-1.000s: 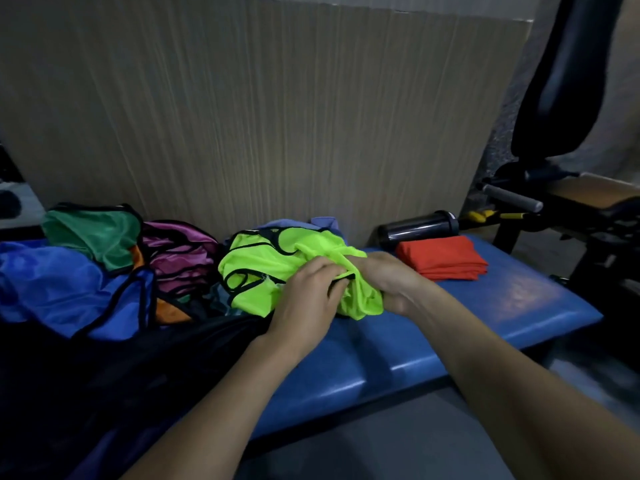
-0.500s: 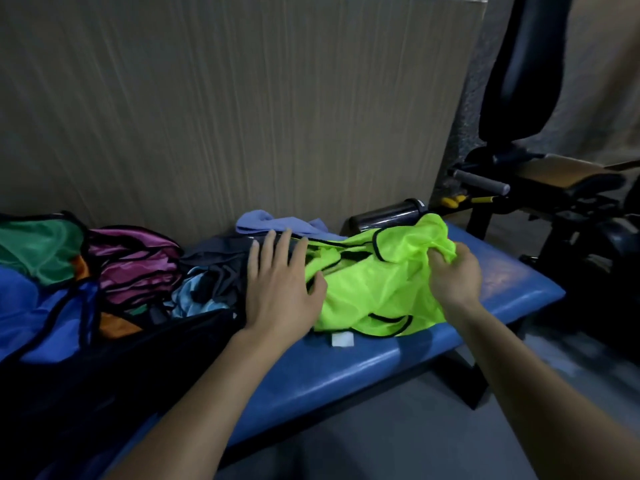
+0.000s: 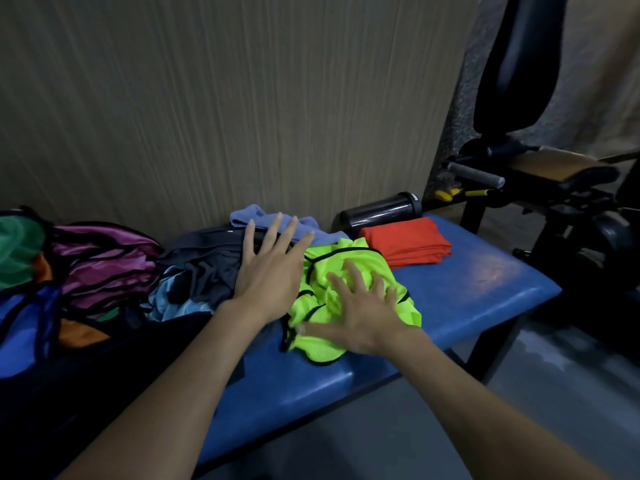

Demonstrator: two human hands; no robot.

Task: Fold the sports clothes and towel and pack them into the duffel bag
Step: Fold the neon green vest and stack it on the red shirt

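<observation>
A neon yellow-green vest (image 3: 349, 268) with black trim lies crumpled on the blue bench (image 3: 467, 285). My right hand (image 3: 360, 313) rests flat on it, fingers spread. My left hand (image 3: 270, 268) hovers open, fingers apart, over the vest's left edge and a heap of dark grey clothes (image 3: 204, 268). A light blue towel (image 3: 256, 216) lies behind that heap against the wall. A folded red garment (image 3: 408, 244) sits to the right of the vest. The black duffel bag (image 3: 69, 375) fills the lower left, dim and partly hidden by my left arm.
Magenta (image 3: 104, 265), green (image 3: 17, 251) and blue (image 3: 20, 327) vests are piled at the left. A dark bottle (image 3: 381, 211) lies on its side behind the red garment. A wooden panel stands behind the bench. Gym equipment (image 3: 554, 174) stands at the right, beyond the bench end.
My right hand let go of the vest's raised corner and came down flat on the bunched vest. My left hand shifted slightly. The red garment is uncovered again.
</observation>
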